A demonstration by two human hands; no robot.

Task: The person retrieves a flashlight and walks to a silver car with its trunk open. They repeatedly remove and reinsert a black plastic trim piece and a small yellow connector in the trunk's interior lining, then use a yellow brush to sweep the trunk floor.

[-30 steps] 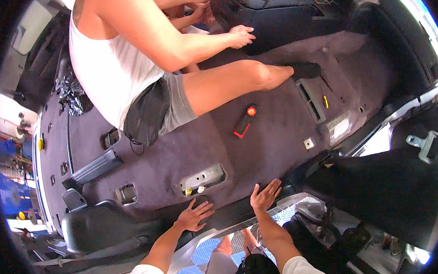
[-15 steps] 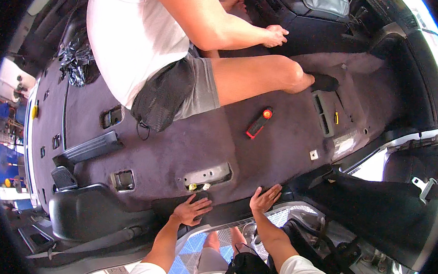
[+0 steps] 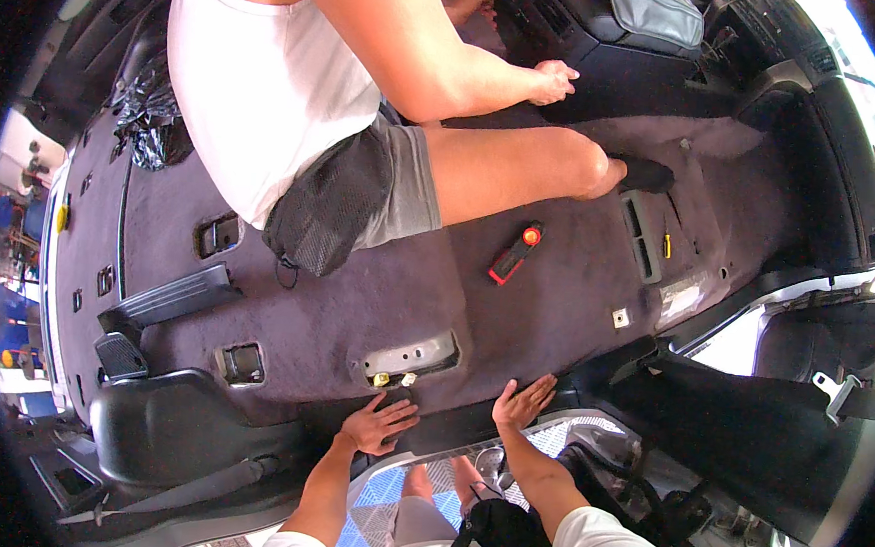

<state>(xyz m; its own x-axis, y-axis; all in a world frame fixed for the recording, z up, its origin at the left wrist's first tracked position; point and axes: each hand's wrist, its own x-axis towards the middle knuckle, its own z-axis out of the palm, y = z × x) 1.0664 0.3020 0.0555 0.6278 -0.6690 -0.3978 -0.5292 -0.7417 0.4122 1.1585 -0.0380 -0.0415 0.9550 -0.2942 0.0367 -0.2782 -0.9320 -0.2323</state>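
Observation:
My left hand (image 3: 376,426) lies with its fingers spread on the black sill trim (image 3: 453,422) along the carpet's near edge. A short way to the right, my right hand (image 3: 522,401) rests flat on the same trim, fingers stretched out. Neither holds anything. Beyond the left hand, a metal bracket (image 3: 417,357) shows through a cutout in the dark purple-brown carpet (image 3: 554,326), and two small connectors (image 3: 381,378), one yellow and one white, stick out at its near edge. On the carpet farther off lies a red and black work light (image 3: 515,253), its round lamp lit.
A co-worker in a white tank top (image 3: 269,83) kneels on the carpet across from me. Left lie a long black trim piece (image 3: 181,296) and a black plastic bag (image 3: 154,121). A yellow-handled tool (image 3: 667,245) lies right, beyond a seat belt buckle tongue (image 3: 835,394).
My hands stay on the trim with hardly any movement. The whole view has shifted slightly, and the co-worker's arm has moved a little.

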